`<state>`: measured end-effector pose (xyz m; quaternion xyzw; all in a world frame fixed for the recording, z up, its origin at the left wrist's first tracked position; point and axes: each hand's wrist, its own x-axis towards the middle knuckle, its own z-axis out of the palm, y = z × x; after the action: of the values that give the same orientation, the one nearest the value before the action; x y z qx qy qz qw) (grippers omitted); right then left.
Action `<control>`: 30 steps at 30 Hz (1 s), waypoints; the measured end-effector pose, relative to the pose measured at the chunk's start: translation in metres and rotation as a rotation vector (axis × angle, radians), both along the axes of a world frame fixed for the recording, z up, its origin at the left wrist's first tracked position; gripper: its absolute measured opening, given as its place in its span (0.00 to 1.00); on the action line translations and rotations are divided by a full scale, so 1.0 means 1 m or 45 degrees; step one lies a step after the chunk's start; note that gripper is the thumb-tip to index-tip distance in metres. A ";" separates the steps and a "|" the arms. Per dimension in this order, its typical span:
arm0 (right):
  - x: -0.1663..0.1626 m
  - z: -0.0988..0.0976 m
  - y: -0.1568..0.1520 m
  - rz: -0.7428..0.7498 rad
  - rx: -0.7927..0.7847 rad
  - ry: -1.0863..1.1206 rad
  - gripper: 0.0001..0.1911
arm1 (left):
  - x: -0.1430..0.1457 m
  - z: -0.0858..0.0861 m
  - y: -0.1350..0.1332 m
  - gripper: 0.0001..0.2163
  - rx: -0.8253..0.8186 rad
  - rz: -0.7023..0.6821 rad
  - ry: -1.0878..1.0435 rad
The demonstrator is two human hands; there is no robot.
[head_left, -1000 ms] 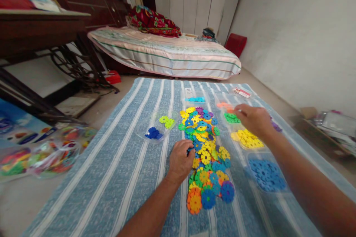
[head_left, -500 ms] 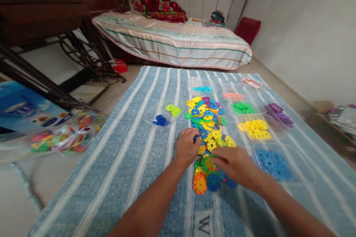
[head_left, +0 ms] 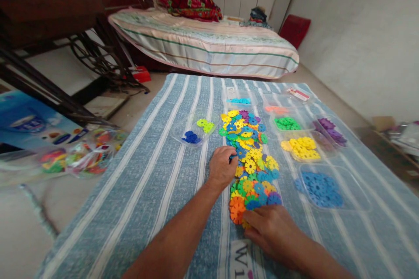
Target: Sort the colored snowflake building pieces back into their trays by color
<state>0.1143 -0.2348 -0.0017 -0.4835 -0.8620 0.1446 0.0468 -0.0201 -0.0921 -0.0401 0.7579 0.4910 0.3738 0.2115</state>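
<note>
A long heap of mixed snowflake discs (head_left: 250, 165) runs down the middle of the cloth, in yellow, blue, green, orange and purple. My left hand (head_left: 223, 166) rests along the heap's left side, fingers curled around a dark blue snowflake disc (head_left: 232, 157) that shows only partly. At the near end, my right hand (head_left: 270, 231) has its fingers drawn together beside an orange disc (head_left: 237, 209). A bit of yellow disc (head_left: 245, 224) shows by its fingertips; whether it is gripped is unclear.
Clear plastic tubs hold light blue discs (head_left: 321, 188), yellow discs (head_left: 303, 148), green discs (head_left: 287, 123), purple discs (head_left: 330, 130), orange pieces (head_left: 276, 109) and cyan pieces (head_left: 239, 101). Left of the heap, a tub (head_left: 176, 133) has dark blue and lime discs. A bed (head_left: 209, 48) stands beyond.
My right hand has moved from the heap's middle right side toward me, to its near end, uncovering blue and purple discs. My left hand stays by the heap, still closed.
</note>
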 end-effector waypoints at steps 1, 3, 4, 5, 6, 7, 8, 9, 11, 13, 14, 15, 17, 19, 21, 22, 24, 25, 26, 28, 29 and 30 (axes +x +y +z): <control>0.000 0.001 0.000 -0.004 -0.020 0.004 0.03 | 0.000 0.000 0.000 0.06 0.002 -0.003 -0.001; -0.002 0.004 0.003 -0.027 -0.029 0.003 0.05 | 0.000 0.001 0.000 0.06 0.010 -0.011 -0.005; -0.004 0.006 0.006 -0.048 -0.019 -0.005 0.06 | 0.000 0.001 -0.001 0.06 0.015 -0.014 -0.005; -0.008 0.007 0.010 -0.071 -0.008 -0.023 0.06 | -0.001 0.001 -0.001 0.05 0.019 -0.014 -0.005; -0.011 0.009 0.013 -0.089 -0.006 -0.050 0.06 | -0.001 0.001 -0.001 0.05 0.021 -0.012 -0.004; -0.015 0.011 0.017 -0.097 -0.017 -0.085 0.07 | -0.001 0.001 -0.001 0.05 0.022 -0.010 -0.004; -0.018 0.013 0.021 -0.098 -0.041 -0.124 0.07 | -0.001 0.001 -0.001 0.05 0.022 -0.008 -0.004; -0.021 0.015 0.024 -0.094 -0.072 -0.163 0.07 | -0.001 0.000 -0.001 0.05 0.022 -0.006 -0.007; -0.024 0.018 0.027 -0.092 -0.127 -0.215 0.09 | -0.001 0.000 -0.001 0.06 0.020 -0.003 -0.014; -0.025 0.021 0.028 -0.116 -0.157 -0.232 0.12 | 0.000 0.000 0.000 0.06 0.013 0.002 -0.015; -0.026 0.021 0.028 -0.131 -0.168 -0.237 0.13 | 0.000 0.000 0.000 0.06 0.010 0.007 -0.013; -0.026 0.022 0.028 -0.144 -0.178 -0.242 0.14 | 0.000 0.000 0.000 0.06 0.009 0.011 -0.011; -0.025 0.021 0.028 -0.157 -0.194 -0.241 0.12 | 0.000 -0.001 0.000 0.06 0.014 0.014 -0.009; -0.025 0.021 0.029 -0.170 -0.197 -0.223 0.08 | 0.000 -0.001 0.001 0.05 0.025 0.010 -0.011; -0.023 0.019 0.031 -0.210 -0.188 -0.198 0.06 | -0.001 -0.002 0.001 0.05 0.039 0.008 -0.009; -0.022 0.019 0.032 -0.238 -0.184 -0.182 0.06 | -0.001 -0.002 0.002 0.05 0.045 0.007 -0.008; -0.020 0.018 0.036 -0.302 -0.178 -0.130 0.06 | -0.002 -0.003 0.003 0.05 0.054 0.006 -0.005; -0.018 0.017 0.037 -0.332 -0.182 -0.086 0.06 | -0.003 -0.003 0.003 0.05 0.057 0.005 -0.002; -0.017 0.016 0.039 -0.363 -0.193 -0.025 0.06 | -0.003 -0.003 0.003 0.05 0.058 0.003 0.000; -0.014 0.015 0.041 -0.433 -0.235 0.137 0.07 | -0.004 -0.002 0.004 0.05 0.059 -0.002 0.005; -0.012 0.015 0.042 -0.473 -0.261 0.226 0.07 | -0.005 -0.002 0.004 0.05 0.060 -0.001 0.005; -0.011 0.015 0.044 -0.514 -0.285 0.314 0.08 | -0.005 -0.002 0.004 0.05 0.060 0.001 0.005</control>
<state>0.1037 -0.1911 0.0130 -0.6265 -0.7146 0.2846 0.1255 -0.0249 -0.0882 -0.0422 0.7632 0.4828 0.3839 0.1927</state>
